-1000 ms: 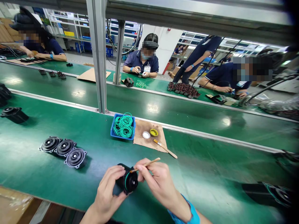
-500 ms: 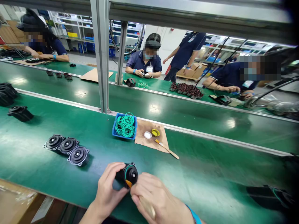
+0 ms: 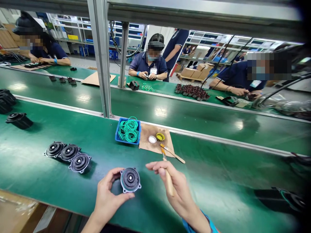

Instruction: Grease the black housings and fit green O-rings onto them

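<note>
My left hand is closed around a black round motor housing, thumb below and fingers at its far left side. The housing's stepped face with a pale centre is turned toward me, and a thin green line shows at its left edge. My right hand holds a wooden-handled brush between thumb and fingers, apart from the housing. Its bristles point away, near a second brush lying partly on a brown cardboard sheet. A yellow cap and a white round lid rest on that cardboard.
Three similar housings stand left of my hands; another housing is farther left. A blue bin holds green rings. At far right lies a dark housing. A metal post rises ahead; co-workers sit across the bench.
My right hand has pulled the brush away from the housing, up and to the right. My left hand has turned the housing's face more toward me. A standing person behind has moved left.
</note>
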`<state>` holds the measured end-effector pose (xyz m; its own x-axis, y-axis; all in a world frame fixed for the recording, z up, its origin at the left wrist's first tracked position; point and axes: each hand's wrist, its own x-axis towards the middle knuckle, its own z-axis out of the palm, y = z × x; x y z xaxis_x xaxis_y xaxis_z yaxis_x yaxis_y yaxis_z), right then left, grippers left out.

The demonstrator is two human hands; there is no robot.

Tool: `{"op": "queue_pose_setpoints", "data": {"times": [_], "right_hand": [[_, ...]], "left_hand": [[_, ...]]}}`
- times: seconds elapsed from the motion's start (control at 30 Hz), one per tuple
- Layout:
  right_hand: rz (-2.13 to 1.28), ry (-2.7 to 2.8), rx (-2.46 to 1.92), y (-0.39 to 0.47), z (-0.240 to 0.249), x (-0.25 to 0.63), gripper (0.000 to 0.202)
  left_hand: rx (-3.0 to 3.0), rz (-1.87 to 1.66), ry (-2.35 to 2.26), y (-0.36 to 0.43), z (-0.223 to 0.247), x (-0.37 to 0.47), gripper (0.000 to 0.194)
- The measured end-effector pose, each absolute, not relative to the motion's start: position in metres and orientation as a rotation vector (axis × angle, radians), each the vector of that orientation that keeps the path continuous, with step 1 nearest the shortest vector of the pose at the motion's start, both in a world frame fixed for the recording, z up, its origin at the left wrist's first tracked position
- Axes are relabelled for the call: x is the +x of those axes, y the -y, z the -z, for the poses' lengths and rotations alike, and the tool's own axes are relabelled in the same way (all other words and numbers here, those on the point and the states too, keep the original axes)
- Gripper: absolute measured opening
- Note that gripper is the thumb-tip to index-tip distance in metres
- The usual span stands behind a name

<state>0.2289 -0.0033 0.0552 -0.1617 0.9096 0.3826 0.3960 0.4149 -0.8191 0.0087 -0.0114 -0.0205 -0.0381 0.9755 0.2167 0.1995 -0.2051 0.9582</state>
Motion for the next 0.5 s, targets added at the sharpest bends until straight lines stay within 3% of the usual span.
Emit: {"op": "queue_pose_setpoints", "data": {"times": [0.07, 0.2, 0.27, 0.4, 0.5], "right_hand": [[-0.699, 1.800, -1.178, 0.002, -0.051, 0.222, 0.013], [-0.594, 1.903, -1.275, 0.004, -0.042, 0.205, 0.056], [-0.535, 1.959, -1.358, 0.008, -0.040, 0.196, 0.065], [-0.513, 2.003, -1.467, 0.009, -0.042, 0.187, 0.053], [-0.419, 1.990, -1.541, -0.006, -0.048, 0.209, 0.046]], "left_hand": [[1.573, -1.315, -1.296, 0.013, 0.020, 0.010, 0.057], [1.864, -1.407, -1.342, 0.015, 0.019, 0.014, 0.046], [1.996, -1.489, -1.356, 0.014, 0.021, 0.020, 0.038], [2.192, -1.523, -1.344, 0.008, 0.021, 0.031, 0.034], [2.308, -1.437, -1.388, 0.003, 0.013, 0.018, 0.053]]}}
